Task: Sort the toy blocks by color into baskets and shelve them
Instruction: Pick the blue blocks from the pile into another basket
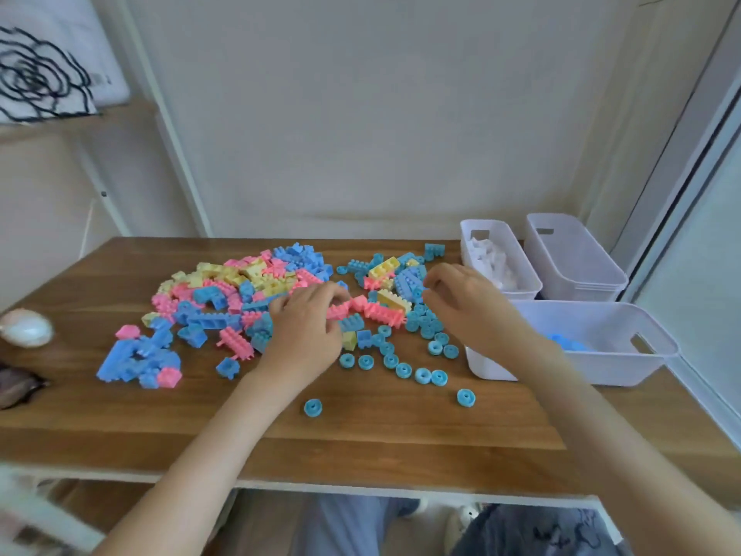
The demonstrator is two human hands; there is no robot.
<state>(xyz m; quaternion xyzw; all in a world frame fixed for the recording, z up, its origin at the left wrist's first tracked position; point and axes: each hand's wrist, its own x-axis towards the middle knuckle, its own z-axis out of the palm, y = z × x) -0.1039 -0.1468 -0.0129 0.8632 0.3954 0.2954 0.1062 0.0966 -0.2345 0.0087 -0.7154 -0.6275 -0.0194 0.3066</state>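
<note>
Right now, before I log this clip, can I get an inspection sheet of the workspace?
Surface: wooden table, partly covered.
Job's things: mixed pile of pink, yellow and blue blocks; blue rings scattered towards the front; three white baskets at right: inner basket holds white blocks, near basket holds some blue pieces, corner basket looks empty.
Clutter: shell and dark object at the left edge.
Hands: left hand grips a pink block; right hand curled over blue blocks, grip unclear.
Cables: nothing seen.
Surroundings: wall behind; shelf with cushion at left.
</note>
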